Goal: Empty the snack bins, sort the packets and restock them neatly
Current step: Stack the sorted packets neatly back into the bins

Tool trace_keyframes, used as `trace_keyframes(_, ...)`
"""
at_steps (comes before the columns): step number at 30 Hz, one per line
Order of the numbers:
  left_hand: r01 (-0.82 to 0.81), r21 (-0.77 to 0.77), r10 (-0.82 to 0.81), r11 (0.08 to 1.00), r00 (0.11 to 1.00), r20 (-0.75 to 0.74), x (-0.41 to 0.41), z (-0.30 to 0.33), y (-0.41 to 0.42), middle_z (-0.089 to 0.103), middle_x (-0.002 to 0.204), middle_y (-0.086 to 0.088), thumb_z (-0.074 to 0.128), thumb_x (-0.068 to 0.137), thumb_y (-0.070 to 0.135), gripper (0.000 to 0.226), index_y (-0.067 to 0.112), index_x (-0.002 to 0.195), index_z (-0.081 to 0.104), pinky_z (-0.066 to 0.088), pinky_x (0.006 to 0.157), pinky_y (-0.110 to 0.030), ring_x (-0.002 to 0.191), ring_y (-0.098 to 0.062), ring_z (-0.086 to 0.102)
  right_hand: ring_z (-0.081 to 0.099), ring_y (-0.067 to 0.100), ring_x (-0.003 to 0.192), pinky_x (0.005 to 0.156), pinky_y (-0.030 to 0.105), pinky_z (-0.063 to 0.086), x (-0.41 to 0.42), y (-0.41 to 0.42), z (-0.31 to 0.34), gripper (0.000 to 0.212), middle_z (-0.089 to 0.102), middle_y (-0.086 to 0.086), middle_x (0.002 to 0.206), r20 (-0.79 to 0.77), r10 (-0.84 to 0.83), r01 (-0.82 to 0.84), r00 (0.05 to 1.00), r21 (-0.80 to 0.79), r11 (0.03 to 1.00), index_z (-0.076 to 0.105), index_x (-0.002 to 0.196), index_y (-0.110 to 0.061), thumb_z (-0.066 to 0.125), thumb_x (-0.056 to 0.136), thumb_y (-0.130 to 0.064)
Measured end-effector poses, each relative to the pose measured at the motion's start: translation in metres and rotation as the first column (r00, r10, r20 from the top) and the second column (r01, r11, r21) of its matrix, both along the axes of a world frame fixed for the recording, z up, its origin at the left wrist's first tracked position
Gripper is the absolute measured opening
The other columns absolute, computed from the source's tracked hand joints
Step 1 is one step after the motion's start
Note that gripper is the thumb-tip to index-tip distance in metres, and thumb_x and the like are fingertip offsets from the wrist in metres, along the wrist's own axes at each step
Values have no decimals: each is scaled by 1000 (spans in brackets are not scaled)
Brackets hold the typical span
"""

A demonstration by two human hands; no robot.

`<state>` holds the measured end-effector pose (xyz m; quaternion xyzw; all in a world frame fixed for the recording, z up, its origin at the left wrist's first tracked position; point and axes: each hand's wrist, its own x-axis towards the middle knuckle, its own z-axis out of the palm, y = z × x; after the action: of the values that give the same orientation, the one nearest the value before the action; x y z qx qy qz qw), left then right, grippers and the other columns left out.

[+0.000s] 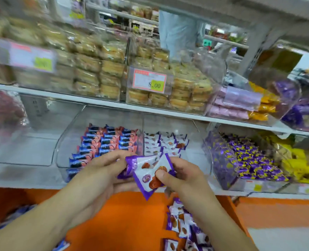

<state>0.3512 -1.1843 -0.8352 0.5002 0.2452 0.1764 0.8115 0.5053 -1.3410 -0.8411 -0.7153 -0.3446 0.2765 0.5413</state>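
Note:
Both hands hold a small bunch of white-and-purple snack packets (146, 173) in front of the lower shelf. My left hand (106, 171) grips the bunch from the left, fingers curled over its top edge. My right hand (177, 175) pinches the front packet, thumb on its face. Behind them a clear divided bin (64, 142) holds neat rows of blue-and-pink packets (104, 144) in its left half and rows of white-and-purple packets (165, 144) in its right half. More white-and-purple packets (184, 227) lie loose on the orange surface (124, 223) below.
A clear bin of purple-and-yellow candies (246, 160) stands to the right, with yellow packets (298, 165) beyond. The upper shelf carries bins of wrapped biscuits (95, 73) and a price tag (150, 81). An empty clear bin (32, 138) sits at left. Blue packets (16, 214) lie at lower left.

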Motion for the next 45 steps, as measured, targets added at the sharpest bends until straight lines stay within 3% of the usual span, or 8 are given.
trace_keyframes(3,-56,87,61,995,997,-50,1,-8,15,77,110,-17,71,90,3,24,10,112,73,64,72,-38,98,-32,77,69,35,72,74,42,62,-2,8,-7,8,78,5,98,39,62,-59,997,-87,994,73,106,-23,72,99,-26)
trace_keyframes(14,-107,197,127,974,988,-91,9,-6,35,80,103,-7,79,81,0,43,17,119,70,57,95,-46,97,-29,77,71,42,78,78,51,60,25,8,-16,6,79,14,100,-150,-61,63,987,9,998,73,103,-16,72,97,-16)
trace_keyframes(18,-149,208,172,967,980,-101,10,-9,31,80,86,5,78,83,-2,38,22,111,67,65,70,-30,88,-28,79,76,41,84,79,49,57,27,5,-13,14,77,22,104,-304,-69,105,950,105,989,73,99,-19,77,87,-15)
trace_keyframes(21,-84,231,114,969,986,-119,13,-13,22,80,95,-8,75,88,-1,32,14,115,67,65,76,-31,90,-30,78,77,44,92,83,52,59,25,4,-12,24,75,26,107,-349,-82,137,934,137,981,71,103,-16,81,82,-14)
trace_keyframes(25,-30,216,59,976,990,-129,19,-19,5,79,102,-16,77,86,0,35,8,118,66,64,83,-43,93,-35,77,77,26,96,85,48,62,22,2,-16,18,79,8,99,-120,-136,144,983,63,988,74,93,-33,83,87,-19)
trace_keyframes(29,-13,337,87,941,975,-204,24,-26,-3,79,102,-11,83,81,0,41,13,115,66,64,81,-41,90,-29,78,69,-1,97,79,23,56,25,-6,-12,22,75,-12,105,159,-16,33,987,-104,994,71,99,-36,87,85,-27)
trace_keyframes(36,0,585,168,811,958,-233,37,-24,18,79,98,14,78,91,16,35,31,117,60,59,89,-40,87,-9,77,67,-2,101,84,25,48,97,-13,3,23,76,-20,100,398,-224,254,889,-23,967,71,95,-35,85,86,-20)
trace_keyframes(45,10,712,235,702,940,-246,56,-48,50,73,96,32,78,91,25,31,39,113,61,53,71,-27,83,5,71,62,-8,103,81,3,40,147,11,-43,18,71,-24,106,563,157,128,812,-433,892,77,95,-32,81,90,-15)
